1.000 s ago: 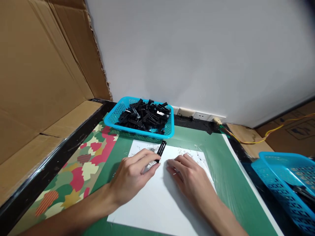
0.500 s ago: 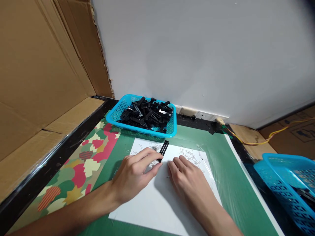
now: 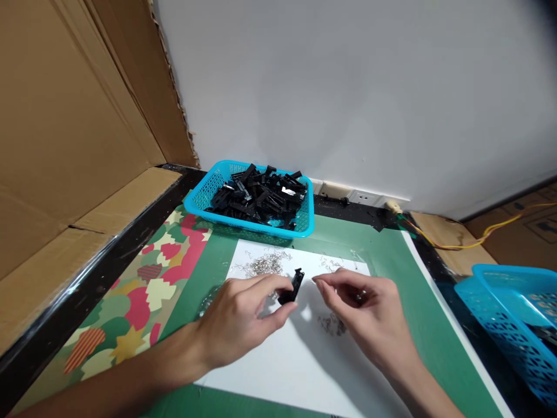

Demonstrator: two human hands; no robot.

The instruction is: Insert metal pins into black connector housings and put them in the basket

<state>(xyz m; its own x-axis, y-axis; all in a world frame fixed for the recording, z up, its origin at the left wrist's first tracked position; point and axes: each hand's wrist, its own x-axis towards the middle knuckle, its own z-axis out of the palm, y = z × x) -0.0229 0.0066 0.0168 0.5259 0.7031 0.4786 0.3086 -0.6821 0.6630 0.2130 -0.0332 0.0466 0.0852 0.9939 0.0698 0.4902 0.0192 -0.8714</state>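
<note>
My left hand [image 3: 246, 310] pinches a narrow black plastic part [image 3: 292, 288] between thumb and fingers, tilted above a white sheet [image 3: 256, 363]. To the right of that part, my right hand [image 3: 368, 305] has its thumb and index fingertips pressed together in a pinch. Whatever sits in that pinch is too small to make out. Tiny metal pieces, like bent wires or springs, lie in a pile [image 3: 266, 265] behind my left hand. Another small cluster of them [image 3: 333, 325] shows beside my right hand, partly covered by it.
A blue basket [image 3: 243, 227] full of similar black parts stands behind the sheet, near the wall. Another blue basket [image 3: 491, 307] is at the right edge. Cardboard [image 3: 73, 116] walls the left side. Yellow wiring [image 3: 461, 247] runs from a socket strip [image 3: 365, 198].
My right hand has lifted and turned from lying palm-down on the sheet to a pinch beside the black part. The left hand has tilted the part to another angle.
</note>
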